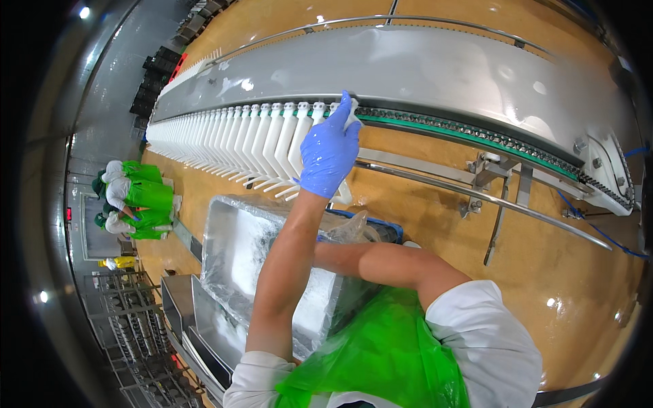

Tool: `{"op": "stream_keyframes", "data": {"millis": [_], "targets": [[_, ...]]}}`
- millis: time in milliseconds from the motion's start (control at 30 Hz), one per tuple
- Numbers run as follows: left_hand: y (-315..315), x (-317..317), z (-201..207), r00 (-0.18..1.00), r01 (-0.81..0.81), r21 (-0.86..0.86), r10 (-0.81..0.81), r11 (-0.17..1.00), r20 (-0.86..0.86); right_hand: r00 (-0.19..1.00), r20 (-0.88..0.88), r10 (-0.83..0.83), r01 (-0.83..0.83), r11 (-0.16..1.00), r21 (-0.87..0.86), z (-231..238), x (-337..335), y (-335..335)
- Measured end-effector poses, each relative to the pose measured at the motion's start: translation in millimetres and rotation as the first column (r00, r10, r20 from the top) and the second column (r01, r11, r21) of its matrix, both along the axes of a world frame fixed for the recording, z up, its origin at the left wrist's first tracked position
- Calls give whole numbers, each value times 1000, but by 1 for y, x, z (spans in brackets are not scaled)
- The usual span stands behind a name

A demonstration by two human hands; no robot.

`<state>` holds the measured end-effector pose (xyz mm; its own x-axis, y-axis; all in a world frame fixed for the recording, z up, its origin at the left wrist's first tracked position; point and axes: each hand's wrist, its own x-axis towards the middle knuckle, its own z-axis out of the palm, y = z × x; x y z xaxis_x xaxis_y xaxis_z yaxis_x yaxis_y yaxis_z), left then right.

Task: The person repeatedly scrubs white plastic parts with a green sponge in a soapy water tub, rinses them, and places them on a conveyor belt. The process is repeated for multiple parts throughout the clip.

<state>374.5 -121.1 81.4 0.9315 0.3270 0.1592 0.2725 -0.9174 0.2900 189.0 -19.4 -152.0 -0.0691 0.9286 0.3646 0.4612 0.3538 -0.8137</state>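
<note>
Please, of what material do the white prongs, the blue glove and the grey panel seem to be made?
White prongs: probably smooth plastic, evenly coloured. Blue glove: likely thin rubber, glossy and close-fitting. Grey panel: seemingly satin metal, from its blurred reflections.

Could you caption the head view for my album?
A blue-gloved left hand at a row of white angled arms along a steel conveyor.

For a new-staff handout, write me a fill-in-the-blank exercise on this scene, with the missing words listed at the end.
1. The person's left hand wears a ____ glove.
2. Beside that hand runs a row of ____ fixtures.
3. The person's apron is coloured ____.
4. The co-workers in the distance stand toward the ____ edge of the picture.

Missing words: blue; white; green; left
</note>
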Motion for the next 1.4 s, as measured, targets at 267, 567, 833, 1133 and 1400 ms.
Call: {"op": "stream_keyframes", "data": {"millis": [267, 567, 833, 1133, 1400], "targets": [[-17, 7, -5, 999, 48, 173, -48, 984, -2, 999, 43, 23, -20, 998, -59, -2, 12, -14], [-13, -24, -7, 977, 203, 164, -211, 965, 36, 984, 162, 72, -51, 990, -133, 8, 14, -26], [106, -205, -85, 860, -349, -340, 443, 873, 253, 796, 551, 251, -3, 912, -411, 103, 41, -69], [187, -379, -273, 574, -651, 16, 506, 759, -644, 783, 538, 312, -25, 881, -473, 126, 28, -72], [117, -365, -367, 490, -650, 183, 591, 737, -641, 731, 659, 174, 121, 919, -376, 88, 43, 2]]}}
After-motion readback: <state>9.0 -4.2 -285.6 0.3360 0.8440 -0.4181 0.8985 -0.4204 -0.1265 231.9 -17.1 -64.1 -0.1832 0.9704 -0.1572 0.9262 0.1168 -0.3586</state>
